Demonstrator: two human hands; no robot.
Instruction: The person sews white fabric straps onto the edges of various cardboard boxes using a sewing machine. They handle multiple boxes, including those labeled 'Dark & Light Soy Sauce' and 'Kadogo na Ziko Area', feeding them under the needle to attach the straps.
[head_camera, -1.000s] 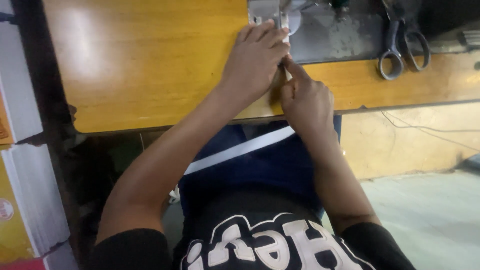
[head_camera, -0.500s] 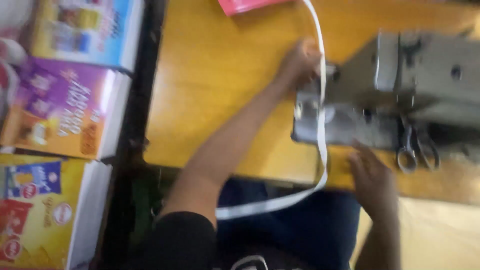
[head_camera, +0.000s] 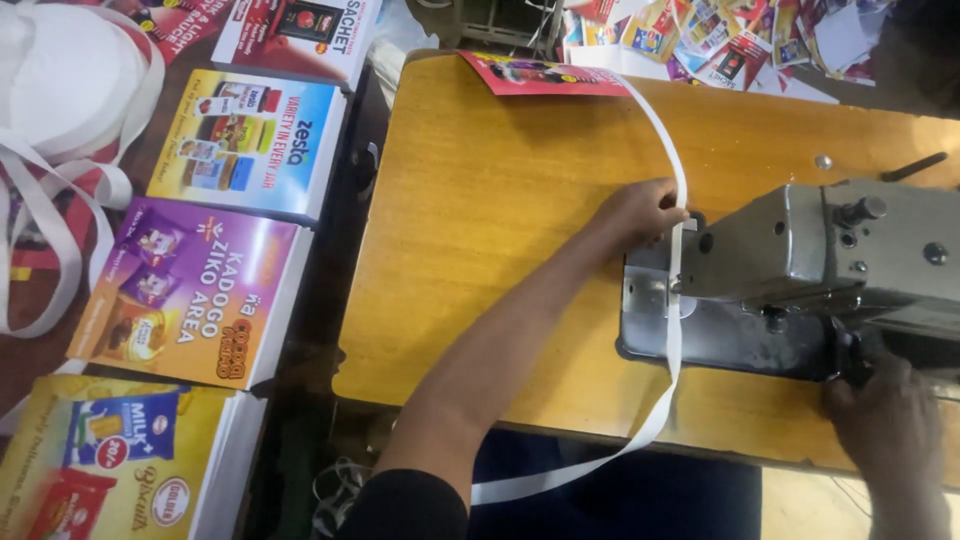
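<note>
My left hand (head_camera: 645, 210) reaches across the wooden table (head_camera: 480, 250) and pinches a white tape (head_camera: 676, 330) just left of the grey sewing machine (head_camera: 830, 250). The tape runs from a red printed packet (head_camera: 540, 75) at the table's far edge, past my fingers, down over the machine's metal bed (head_camera: 720, 345) and off the front edge toward my lap. My right hand (head_camera: 885, 420) rests at the front right of the bed against dark scissors (head_camera: 848, 355). Whether it grips them is hidden.
Flat printed cardboard boxes (head_camera: 200, 290) lie stacked along the table's left side. A roll of white tape (head_camera: 70, 70) with loose loops sits at the top left. Colourful packets (head_camera: 720, 35) are heaped behind the table at the top right.
My left hand has gone from the needle area to the machine's left side, now pinching the tape. My right hand has shifted right to the scissors. My view has swung left and up.
</note>
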